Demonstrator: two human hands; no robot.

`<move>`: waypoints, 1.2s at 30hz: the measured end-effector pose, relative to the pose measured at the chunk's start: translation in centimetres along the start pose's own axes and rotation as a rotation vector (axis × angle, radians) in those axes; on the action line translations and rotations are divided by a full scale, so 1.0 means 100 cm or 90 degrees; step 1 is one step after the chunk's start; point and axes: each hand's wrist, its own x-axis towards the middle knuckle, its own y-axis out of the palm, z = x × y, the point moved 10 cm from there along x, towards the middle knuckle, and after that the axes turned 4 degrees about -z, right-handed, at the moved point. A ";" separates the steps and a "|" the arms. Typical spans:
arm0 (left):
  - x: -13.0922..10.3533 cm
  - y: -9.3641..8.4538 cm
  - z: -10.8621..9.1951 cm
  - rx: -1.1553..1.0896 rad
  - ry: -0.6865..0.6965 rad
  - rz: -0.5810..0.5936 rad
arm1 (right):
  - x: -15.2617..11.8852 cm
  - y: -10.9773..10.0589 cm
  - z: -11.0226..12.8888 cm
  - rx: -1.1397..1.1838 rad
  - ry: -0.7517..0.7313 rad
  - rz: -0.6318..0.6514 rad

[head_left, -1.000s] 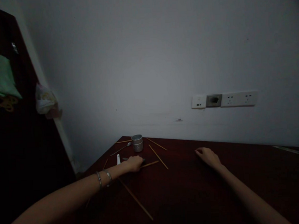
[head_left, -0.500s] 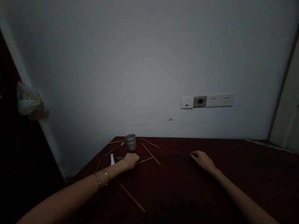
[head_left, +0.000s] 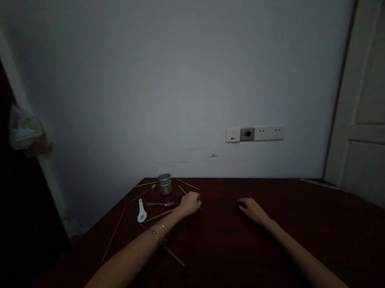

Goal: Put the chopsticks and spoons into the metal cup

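Note:
My left hand, bracelets on its wrist, is closed over a wooden chopstick that slants beneath it; the fingertips are partly hidden. Another chopstick runs toward that hand from the left and passes behind the forearm. My right hand rests on the table with nothing in it, thumb and fingers loosely apart. Left of my left hand lie a metal spoon and a white soup spoon. A grey metal cup stands upright behind them.
More chopsticks lie spread over the dark red table: one at the left, one under my left forearm, others near the cup. A second spoon lies beside the cup. Wall sockets sit above the table's back edge.
My left hand has moved right, off the metal spoon, which now shows, and onto the slanting chopstick. The white spoon is uncovered. The view has turned slightly right; my right hand stays resting.

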 end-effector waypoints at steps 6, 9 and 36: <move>0.008 0.022 -0.063 -0.252 0.018 -0.091 | -0.016 -0.011 0.000 -0.010 -0.004 -0.031; 0.007 0.032 -0.091 -0.265 0.054 -0.099 | -0.032 -0.025 -0.010 -0.043 0.034 -0.047; -0.004 0.042 -0.116 -0.133 0.086 -0.099 | -0.071 -0.054 -0.022 -0.128 0.126 -0.101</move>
